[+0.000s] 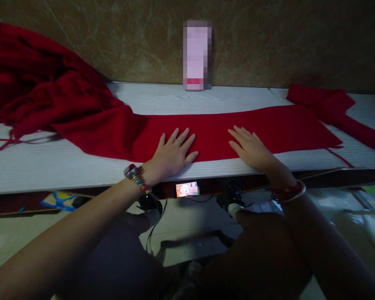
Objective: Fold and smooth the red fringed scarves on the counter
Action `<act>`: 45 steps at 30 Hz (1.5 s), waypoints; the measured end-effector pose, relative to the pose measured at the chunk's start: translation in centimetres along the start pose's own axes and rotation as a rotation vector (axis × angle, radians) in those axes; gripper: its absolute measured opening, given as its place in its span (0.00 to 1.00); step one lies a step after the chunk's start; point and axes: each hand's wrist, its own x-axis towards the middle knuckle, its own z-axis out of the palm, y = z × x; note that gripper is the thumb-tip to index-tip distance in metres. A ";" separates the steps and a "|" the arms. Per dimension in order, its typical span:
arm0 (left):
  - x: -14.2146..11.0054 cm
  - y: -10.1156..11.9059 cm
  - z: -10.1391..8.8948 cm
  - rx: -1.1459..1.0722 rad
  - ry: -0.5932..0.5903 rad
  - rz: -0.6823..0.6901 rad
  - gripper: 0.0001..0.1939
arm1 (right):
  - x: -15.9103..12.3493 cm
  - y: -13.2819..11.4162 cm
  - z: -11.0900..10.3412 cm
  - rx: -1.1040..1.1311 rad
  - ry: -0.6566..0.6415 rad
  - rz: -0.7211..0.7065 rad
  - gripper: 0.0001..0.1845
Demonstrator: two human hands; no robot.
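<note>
In the head view, a long, smooth strip of red woven cloth [212, 137] lies across the middle of the white, wood-grained desk [162, 100]. Both hands rest on it palm down, grasping nothing: the left hand [171, 156], with spread fingers, at seven o'clock of centre; the right hand [250, 149], fingers closer together, at three. Toward ten o'clock the strip meets a crumpled, fringed red heap [50, 96]; toward two lies a folded red bundle [318, 100]. At twelve, a pink, blurred upright rectangle [193, 54] stands before the brown marbled wall [128, 41]. At six, a lit rectangular screen [183, 190] sits below the desk's edge.
</note>
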 end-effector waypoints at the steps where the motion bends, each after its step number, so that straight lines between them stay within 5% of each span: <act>1: -0.4 -0.6 0.0 0.009 -0.003 -0.018 0.29 | -0.1 0.6 0.0 0.000 0.011 0.007 0.26; 9: -2.2 -3.9 0.5 0.034 0.021 -0.157 0.30 | -0.2 2.5 -0.7 0.034 0.062 0.071 0.28; 15: -0.5 -1.9 -0.3 -0.024 0.058 -0.118 0.30 | 0.2 -2.4 -0.6 0.108 0.131 -0.125 0.27; 20: 0.9 -0.9 -0.1 -0.021 0.089 -0.092 0.30 | 0.4 -5.5 1.0 0.101 0.043 -0.229 0.27; 31: -1.4 -3.8 0.6 -0.012 0.018 0.041 0.30 | -0.6 -1.3 0.5 0.064 0.034 -0.163 0.25; 37: -1.9 -5.5 0.5 -0.009 0.014 0.045 0.32 | 0.4 -2.3 0.1 0.106 0.052 -0.153 0.23; 45: -2.6 -7.3 -1.2 0.013 -0.007 0.253 0.31 | 1.0 -8.4 0.1 0.171 0.012 -0.574 0.19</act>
